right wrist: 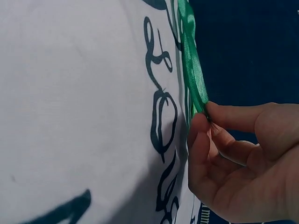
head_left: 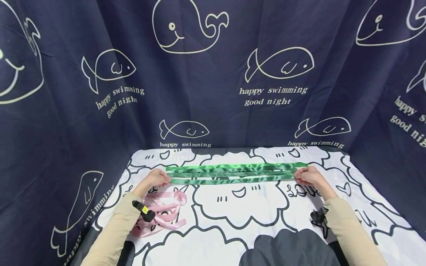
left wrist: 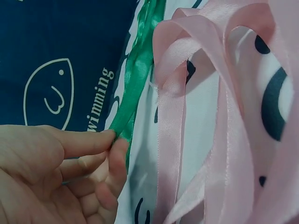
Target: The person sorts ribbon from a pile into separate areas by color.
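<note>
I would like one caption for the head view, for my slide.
Left hand and right hand pinch green ribbon in long strands; loose pink ribbon lies on the printed cloth.

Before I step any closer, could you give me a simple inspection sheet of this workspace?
Surface: white cloth printed with dark outlined cloud shapes and lettering.
Job's things: green ribbon, stretched in several long runs between the hands; whether it is one piece or more, I can't tell.
Clutter: pink ribbon in loose loops beside the left forearm.
Left hand: fingers pinch green ribbon.
Right hand: also pinches green ribbon.
Cables: nothing seen.
Surroundings: dark blue curtain with white whales, fish and words.
</note>
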`<state>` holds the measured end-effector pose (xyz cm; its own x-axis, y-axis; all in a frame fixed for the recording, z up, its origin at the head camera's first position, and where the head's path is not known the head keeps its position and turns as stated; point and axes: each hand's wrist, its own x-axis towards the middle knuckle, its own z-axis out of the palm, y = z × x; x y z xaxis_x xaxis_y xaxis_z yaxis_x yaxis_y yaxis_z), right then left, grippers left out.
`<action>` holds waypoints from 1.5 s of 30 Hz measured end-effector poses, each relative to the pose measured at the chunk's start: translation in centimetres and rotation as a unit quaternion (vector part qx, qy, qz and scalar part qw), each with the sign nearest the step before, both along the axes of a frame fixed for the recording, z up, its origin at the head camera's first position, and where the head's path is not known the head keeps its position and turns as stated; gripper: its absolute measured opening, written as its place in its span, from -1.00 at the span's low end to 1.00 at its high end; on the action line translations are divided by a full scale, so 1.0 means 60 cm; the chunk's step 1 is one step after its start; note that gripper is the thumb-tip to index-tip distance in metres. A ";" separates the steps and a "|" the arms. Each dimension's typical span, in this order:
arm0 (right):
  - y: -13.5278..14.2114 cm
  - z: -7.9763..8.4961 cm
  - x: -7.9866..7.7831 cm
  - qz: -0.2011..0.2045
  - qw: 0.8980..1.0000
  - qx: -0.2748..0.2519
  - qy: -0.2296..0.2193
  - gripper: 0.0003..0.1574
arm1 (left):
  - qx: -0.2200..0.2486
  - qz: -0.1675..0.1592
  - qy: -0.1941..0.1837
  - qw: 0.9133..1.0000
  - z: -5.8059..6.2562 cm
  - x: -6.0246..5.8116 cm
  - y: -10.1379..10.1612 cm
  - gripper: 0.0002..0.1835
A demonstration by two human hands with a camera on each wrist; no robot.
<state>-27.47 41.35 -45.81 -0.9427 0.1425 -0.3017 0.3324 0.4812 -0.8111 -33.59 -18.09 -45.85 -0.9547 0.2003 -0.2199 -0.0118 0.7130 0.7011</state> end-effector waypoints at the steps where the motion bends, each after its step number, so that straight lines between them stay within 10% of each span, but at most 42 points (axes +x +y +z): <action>1: 0.001 -0.002 -0.002 0.000 1.000 0.006 0.001 -0.77 | -0.006 0.008 -0.001 1.000 -0.001 -0.002 0.001 -0.83; 26: -0.002 -0.002 -0.008 -0.042 0.993 0.104 0.036 -0.65 | -0.015 0.034 -0.005 0.999 -0.007 -0.002 -0.004 -0.83; 34: -0.024 0.024 0.003 0.008 0.971 0.225 0.086 -0.70 | -0.022 -0.009 -0.001 1.000 0.008 0.014 -0.016 -0.81; 45: -0.072 0.040 0.005 0.099 0.964 0.237 0.064 -0.62 | 0.011 -0.082 -0.015 0.996 0.019 0.036 -0.021 -0.78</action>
<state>-27.19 37.03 -43.41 -0.9907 0.0486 -0.1273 0.1076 0.8522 -0.5121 -31.40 -19.37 -44.73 -0.9017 0.3584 -0.2418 0.0823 0.6914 0.7178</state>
